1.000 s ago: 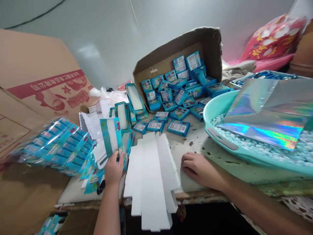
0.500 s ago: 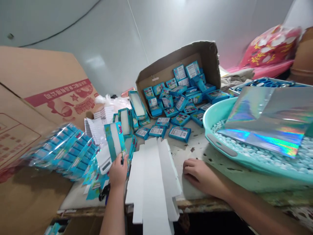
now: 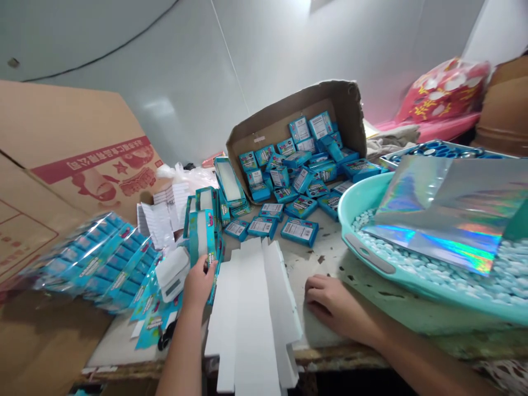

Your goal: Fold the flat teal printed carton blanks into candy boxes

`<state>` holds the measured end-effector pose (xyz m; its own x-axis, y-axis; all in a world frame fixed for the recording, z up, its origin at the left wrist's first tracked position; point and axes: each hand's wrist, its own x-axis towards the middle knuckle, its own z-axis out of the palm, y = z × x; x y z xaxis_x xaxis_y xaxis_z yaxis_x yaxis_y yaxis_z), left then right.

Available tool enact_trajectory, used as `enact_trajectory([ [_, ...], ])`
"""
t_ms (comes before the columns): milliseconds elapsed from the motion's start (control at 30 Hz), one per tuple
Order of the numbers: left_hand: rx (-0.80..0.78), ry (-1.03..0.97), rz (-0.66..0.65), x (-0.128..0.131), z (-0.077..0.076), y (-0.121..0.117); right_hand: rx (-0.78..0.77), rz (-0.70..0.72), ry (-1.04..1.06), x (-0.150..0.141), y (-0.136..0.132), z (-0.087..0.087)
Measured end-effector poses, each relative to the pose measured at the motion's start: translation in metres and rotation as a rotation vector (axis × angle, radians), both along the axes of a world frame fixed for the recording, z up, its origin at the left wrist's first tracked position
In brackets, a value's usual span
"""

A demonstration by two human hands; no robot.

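Observation:
My left hand (image 3: 198, 283) is closed on the near end of a blue, open display box (image 3: 202, 234) with a white inside. Other blue display boxes (image 3: 227, 179) stand stacked just behind it. To the right of that hand lies a folded white cardboard sheet (image 3: 247, 313), which hangs over the table's front edge. Beyond the sheet, my right hand (image 3: 328, 300) rests on the table with its fingers curled in, and nothing shows in them. Small blue printed boxes (image 3: 300, 232) lie scattered farther back.
A tipped brown carton (image 3: 358, 118) spills small blue boxes at the back. On the right, a turquoise basin (image 3: 350, 212) holds pale blue pieces and a shiny silver sheet (image 3: 445, 214). Plastic-wrapped blue packs (image 3: 99, 258), a white digital device (image 3: 171, 275) and a large carton (image 3: 74, 126) are left.
My left hand has moved the display box slightly right, closer against the stacked ones, and it now overlaps them. My right hand has stayed in place. The view has shifted a little.

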<state>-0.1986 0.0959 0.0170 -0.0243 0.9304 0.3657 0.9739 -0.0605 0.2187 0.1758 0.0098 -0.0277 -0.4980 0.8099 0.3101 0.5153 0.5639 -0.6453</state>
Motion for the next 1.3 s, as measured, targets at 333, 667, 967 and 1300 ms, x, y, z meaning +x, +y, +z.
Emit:
enact_trajectory([
  [333, -0.169, 0.129, -0.274, -0.051, 0.000, -0.031, -0.017, 0.018, 0.023, 0.001, 0.001, -0.002],
  [667, -0.053, 0.323, -0.348, -0.052, -0.019, -0.026, -0.022, 0.006, 0.019, -0.002, 0.001, -0.001],
  [967, 0.093, 0.414, -0.347, -0.054, -0.032, -0.029, -0.048, -0.008, 0.039, -0.004, 0.001, -0.002],
  [1300, -0.056, 0.403, -0.224, -0.034, -0.034, -0.030, -0.040, 0.015, 0.021, -0.004, 0.000, 0.003],
])
